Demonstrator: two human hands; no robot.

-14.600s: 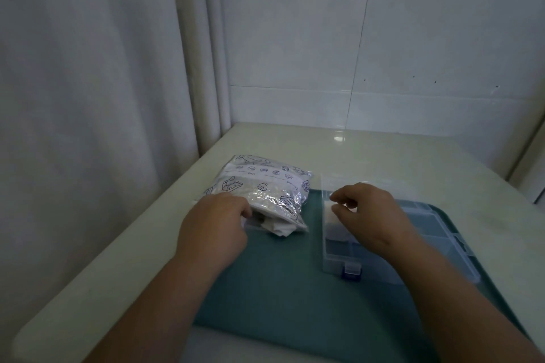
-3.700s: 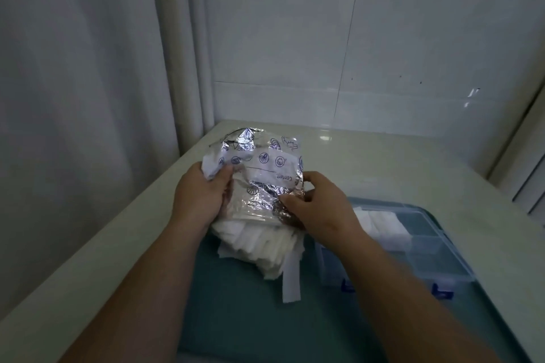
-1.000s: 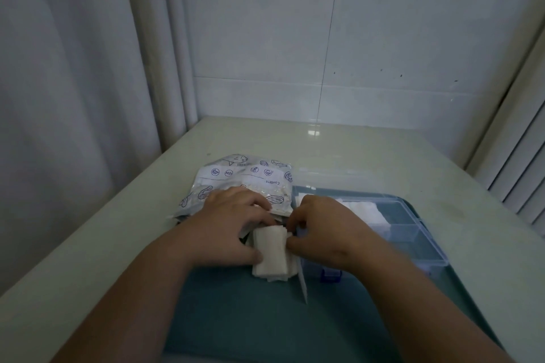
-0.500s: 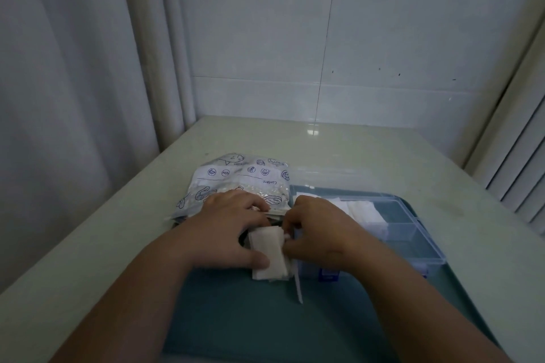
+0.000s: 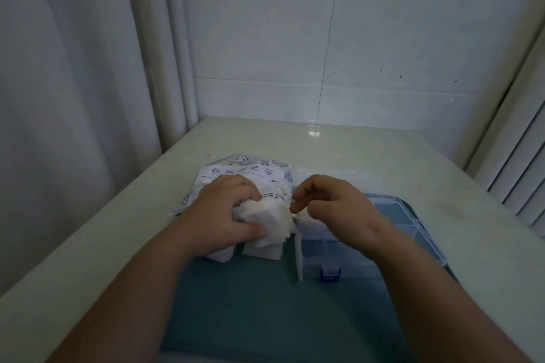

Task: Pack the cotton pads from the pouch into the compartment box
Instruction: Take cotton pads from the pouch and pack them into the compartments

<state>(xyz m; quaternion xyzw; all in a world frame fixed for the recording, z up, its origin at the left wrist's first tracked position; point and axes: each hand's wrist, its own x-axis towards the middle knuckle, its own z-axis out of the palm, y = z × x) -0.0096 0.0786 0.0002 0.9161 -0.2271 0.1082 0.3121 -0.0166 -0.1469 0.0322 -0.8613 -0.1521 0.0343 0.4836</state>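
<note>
Pouch [image 5: 250, 169], printed "Content"; left hand [image 5: 224, 215] grips cotton pads [image 5: 269, 222]; right hand [image 5: 333, 209] curled beside them, grasp unclear.

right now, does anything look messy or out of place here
Yes: loose pads lie on the mat under the stack the left hand grips, outside the box, and a thin white strip trails across the mat beside them.

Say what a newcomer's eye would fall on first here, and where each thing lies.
The wad of white cotton pads at centre, gripped by the left hand and pinched by the right hand. Behind it lies the printed pouch; to the right, on the teal mat, the compartment box.
</note>
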